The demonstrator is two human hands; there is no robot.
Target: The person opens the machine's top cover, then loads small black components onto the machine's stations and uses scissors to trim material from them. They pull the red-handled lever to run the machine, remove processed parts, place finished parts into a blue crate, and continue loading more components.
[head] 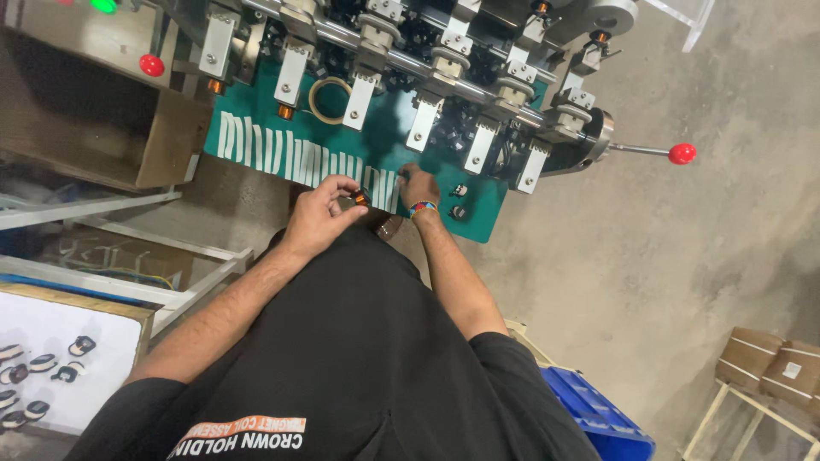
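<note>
Above the green table (478,218), small copper coil (360,198) seemingly pinched in left hand (318,213) fingers (346,183)

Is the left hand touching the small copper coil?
Touching. The head view shows the left hand pinching the small copper coil between its fingertips, with no gap visible.

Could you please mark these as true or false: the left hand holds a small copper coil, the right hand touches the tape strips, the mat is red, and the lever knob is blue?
1. The left hand holds a small copper coil in its fingers: true.
2. The right hand touches the white tape strips: true.
3. The mat is red: false, it is green.
4. The lever knob is blue: false, it is red.
</note>
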